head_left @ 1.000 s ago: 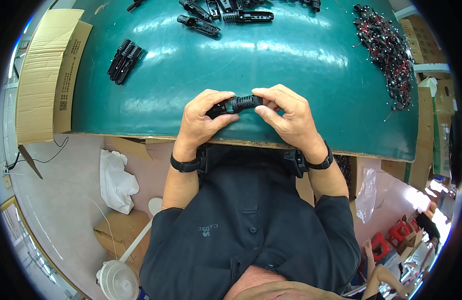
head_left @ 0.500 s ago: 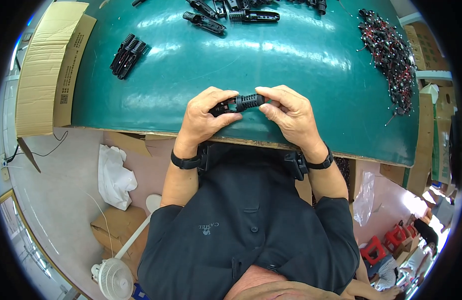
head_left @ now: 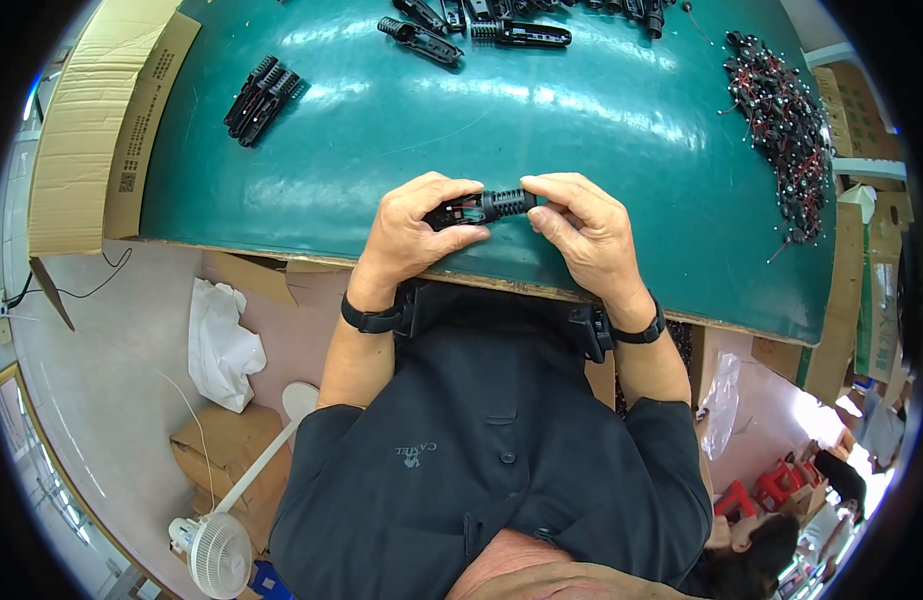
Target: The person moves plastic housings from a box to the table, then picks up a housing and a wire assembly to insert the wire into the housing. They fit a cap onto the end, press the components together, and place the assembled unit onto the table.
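A black plastic housing (head_left: 504,204) with a ribbed end lies crosswise between my hands, just above the near edge of the table. My left hand (head_left: 409,228) is closed round its open-sided body, thumb below and fingers above. Through that open side a bit of red wire shows. My right hand (head_left: 587,232) pinches the tip of the ribbed end between thumb and forefinger. What lies under the left fingers is hidden.
On the green table (head_left: 381,130), a few similar black housings (head_left: 263,102) lie at the left, and several more (head_left: 521,35) at the back. A heap of small wired black parts (head_left: 781,135) lies at the right. A cardboard box (head_left: 131,130) stands at the left edge.
The housing has turned slightly in my fingers, so more of its open side and the red wire show. Both hands keep their hold. A person's head has come into view at lower right.
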The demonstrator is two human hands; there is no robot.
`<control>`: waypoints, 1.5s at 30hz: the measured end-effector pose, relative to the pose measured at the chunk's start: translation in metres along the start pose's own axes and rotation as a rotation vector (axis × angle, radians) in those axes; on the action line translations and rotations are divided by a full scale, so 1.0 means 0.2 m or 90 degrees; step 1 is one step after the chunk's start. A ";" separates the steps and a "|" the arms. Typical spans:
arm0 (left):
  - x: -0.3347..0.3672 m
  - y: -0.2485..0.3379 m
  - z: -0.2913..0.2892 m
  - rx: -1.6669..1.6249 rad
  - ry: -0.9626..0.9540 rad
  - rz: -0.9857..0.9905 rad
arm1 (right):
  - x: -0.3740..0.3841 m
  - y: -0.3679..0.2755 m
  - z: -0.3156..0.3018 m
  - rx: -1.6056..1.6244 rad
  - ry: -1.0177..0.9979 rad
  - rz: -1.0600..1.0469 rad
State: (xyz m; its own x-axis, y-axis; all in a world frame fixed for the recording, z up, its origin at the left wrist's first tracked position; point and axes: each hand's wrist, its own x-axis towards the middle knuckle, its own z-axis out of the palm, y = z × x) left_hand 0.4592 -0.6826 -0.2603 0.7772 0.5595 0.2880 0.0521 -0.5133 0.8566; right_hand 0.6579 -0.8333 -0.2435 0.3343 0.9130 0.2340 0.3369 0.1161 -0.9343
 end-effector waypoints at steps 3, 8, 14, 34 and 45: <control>0.00 0.01 0.00 -0.019 -0.009 -0.021 | 0.00 -0.01 0.00 0.012 -0.004 0.017; 0.00 0.00 -0.01 -0.023 -0.019 -0.024 | 0.00 -0.02 0.00 0.018 -0.007 0.033; -0.01 -0.01 -0.01 -0.028 -0.019 -0.004 | 0.00 0.00 -0.01 -0.004 0.000 -0.017; -0.01 0.00 0.00 -0.039 0.025 -0.061 | -0.08 0.00 0.18 -0.063 0.071 -0.056; -0.01 -0.01 -0.01 -0.021 0.025 -0.055 | -0.11 0.02 0.21 -0.065 0.045 -0.044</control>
State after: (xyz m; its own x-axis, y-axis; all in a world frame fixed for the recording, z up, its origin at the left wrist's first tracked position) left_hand 0.4570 -0.6808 -0.2620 0.7457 0.6258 0.2287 0.0959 -0.4405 0.8926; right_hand 0.6139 -0.8366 -0.2639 0.3674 0.8735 0.3193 0.4478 0.1347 -0.8839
